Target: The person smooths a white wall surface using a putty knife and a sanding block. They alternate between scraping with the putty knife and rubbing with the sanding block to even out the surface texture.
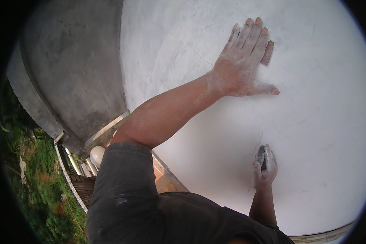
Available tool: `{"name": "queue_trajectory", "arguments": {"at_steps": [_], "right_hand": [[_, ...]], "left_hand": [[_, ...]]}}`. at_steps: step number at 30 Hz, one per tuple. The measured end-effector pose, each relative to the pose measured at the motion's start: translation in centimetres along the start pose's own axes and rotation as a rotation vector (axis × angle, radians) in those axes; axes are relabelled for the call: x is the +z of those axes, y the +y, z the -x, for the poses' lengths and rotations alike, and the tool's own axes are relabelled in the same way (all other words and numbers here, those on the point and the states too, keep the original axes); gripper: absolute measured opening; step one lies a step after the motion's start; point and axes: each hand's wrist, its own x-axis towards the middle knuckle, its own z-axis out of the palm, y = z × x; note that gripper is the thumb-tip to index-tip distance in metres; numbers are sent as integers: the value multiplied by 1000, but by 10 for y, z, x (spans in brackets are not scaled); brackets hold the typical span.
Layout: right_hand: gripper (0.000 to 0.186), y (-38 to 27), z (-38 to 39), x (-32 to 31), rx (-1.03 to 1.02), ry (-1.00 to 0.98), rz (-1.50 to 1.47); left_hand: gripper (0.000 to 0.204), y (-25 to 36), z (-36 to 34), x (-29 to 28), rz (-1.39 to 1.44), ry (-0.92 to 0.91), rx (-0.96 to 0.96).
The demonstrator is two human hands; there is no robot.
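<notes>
My left hand (245,61) lies flat on a pale, plastered wall (317,101), dusted white, its fingers stretched upward and thumb out. A small brownish, rough-textured rectangular pad (267,53) shows at the edge of its fingers, partly covered by them. Lower on the wall, my right hand (265,166), also powdery, is closed around a dark object (261,153) that I cannot make out. Fine cracks mark the plaster around both hands. My dark short sleeve and torso fill the lower middle.
A grey concrete wall (73,61) stands at the left, with a ledge below it. Beyond are a railing (69,179), a round white globe (97,155), pale pipes (74,162) and green plants (40,191) farther down.
</notes>
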Motion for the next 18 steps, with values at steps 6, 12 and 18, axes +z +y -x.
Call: {"name": "queue_trajectory", "arguments": {"at_steps": [6,12,18], "right_hand": [[69,0,1,-1,-7,29,20],[69,1,1,2,-39,33,4],[69,2,1,4,10,57,-14]], "left_hand": [[105,-63,-16,-10,-17,-9,-518],[120,-46,22,-6,-227,-61,-138],[123,-37,24,4,-4,29,-323]]}}
